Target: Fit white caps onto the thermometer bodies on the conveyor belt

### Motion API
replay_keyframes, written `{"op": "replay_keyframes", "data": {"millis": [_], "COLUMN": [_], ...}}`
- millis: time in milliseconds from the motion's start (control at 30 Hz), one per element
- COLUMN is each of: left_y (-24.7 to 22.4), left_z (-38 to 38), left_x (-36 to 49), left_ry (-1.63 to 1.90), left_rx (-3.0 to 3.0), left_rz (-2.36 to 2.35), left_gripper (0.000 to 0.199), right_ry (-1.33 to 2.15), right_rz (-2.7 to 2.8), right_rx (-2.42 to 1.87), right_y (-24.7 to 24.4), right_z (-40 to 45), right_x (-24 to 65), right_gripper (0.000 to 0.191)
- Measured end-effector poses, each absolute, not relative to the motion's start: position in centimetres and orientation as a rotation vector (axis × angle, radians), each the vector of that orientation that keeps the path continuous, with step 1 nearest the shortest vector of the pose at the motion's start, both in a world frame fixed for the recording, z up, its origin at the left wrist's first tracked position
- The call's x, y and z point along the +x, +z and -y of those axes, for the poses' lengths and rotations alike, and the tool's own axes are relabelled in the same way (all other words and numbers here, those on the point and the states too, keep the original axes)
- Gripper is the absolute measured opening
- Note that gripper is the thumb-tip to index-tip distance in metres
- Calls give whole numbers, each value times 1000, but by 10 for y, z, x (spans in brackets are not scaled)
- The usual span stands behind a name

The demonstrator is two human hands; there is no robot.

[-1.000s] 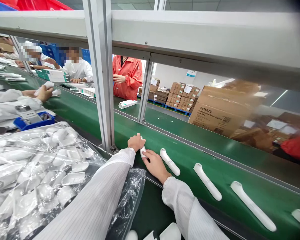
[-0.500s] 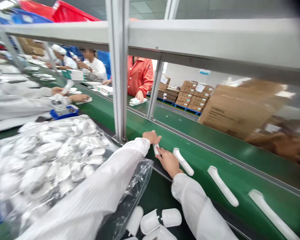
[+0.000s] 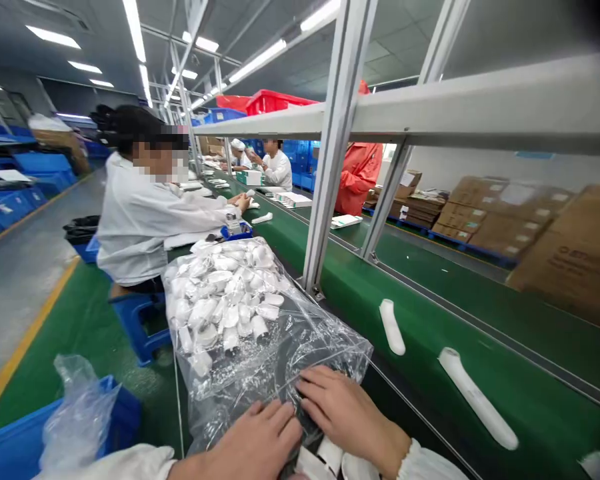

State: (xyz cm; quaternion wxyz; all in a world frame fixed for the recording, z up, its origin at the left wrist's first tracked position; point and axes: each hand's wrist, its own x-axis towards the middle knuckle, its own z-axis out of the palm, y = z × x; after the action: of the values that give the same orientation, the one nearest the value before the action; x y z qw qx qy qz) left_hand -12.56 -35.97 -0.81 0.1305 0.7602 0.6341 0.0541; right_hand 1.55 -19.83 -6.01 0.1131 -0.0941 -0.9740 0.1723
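1. Clear plastic bag (image 3: 293, 330) of white plastic shells (image 3: 220, 293) lies beside the green conveyor belt (image 3: 425, 320).
2. Left hand (image 3: 257, 437) and right hand (image 3: 347, 413) rest on its near end, fingers extended; any grip cannot be told.
3. Curved white housings (image 3: 477, 400) dot the belt.

Decent gap on the green belt (image 3: 353, 293) between the metal post (image 3: 333, 160) and the white piece (image 3: 393, 328) closest to it. Shelf beam (image 3: 485, 113) blocks a high reach across. Bulging plastic bag (image 3: 273, 341) crowds the left; room under the left hand (image 3: 260, 437) is kinda hard to judge.
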Motion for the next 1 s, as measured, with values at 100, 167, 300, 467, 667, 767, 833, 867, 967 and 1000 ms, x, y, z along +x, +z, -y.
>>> {"op": "replay_keyframes", "data": {"millis": [100, 167, 300, 467, 667, 767, 833, 867, 967, 1000], "left_y": [-8, -15, -38, -52, -52, -45, -41, -39, -36, -35], "left_z": [363, 364, 362, 348, 336, 338, 341, 341, 335, 331], "left_x": [-128, -131, -142, -136, -126, -148, -168, -176, -193, -195], "left_ry": [224, 192, 242, 280, 169, 180, 203, 219, 254, 271], "left_rx": [1937, 1811, 1728, 1873, 1701, 1524, 1419, 1376, 1266, 1248], "left_rz": [-2092, -2243, -2445, -2306, -2470, -2751, -2876, -2921, -2965, -2955], "left_gripper": [35, 37, 47, 57, 66, 67, 66, 65, 60, 59], "right_ry": [285, 164, 250, 314, 425, 543, 591, 606, 664, 677], "right_rz": [2862, 2889, 2948, 2830, 2780, 2693, 2629, 2607, 2553, 2540], "right_rx": [-349, -358, -267, -625, -664, -699, -747, -755, -737, -720], "right_y": [-63, -60, -58, -76, -74, -65, -60, -58, -58, -59], "right_z": [198, 205, 226, 211, 160, 140, 127, 121, 109, 108], "right_x": [-2, -9, -18, -42, -107, -149, -176, -189, -217, -222], "right_gripper": [38, 31, 25, 48, 59, 62, 58, 54, 45, 45]}}
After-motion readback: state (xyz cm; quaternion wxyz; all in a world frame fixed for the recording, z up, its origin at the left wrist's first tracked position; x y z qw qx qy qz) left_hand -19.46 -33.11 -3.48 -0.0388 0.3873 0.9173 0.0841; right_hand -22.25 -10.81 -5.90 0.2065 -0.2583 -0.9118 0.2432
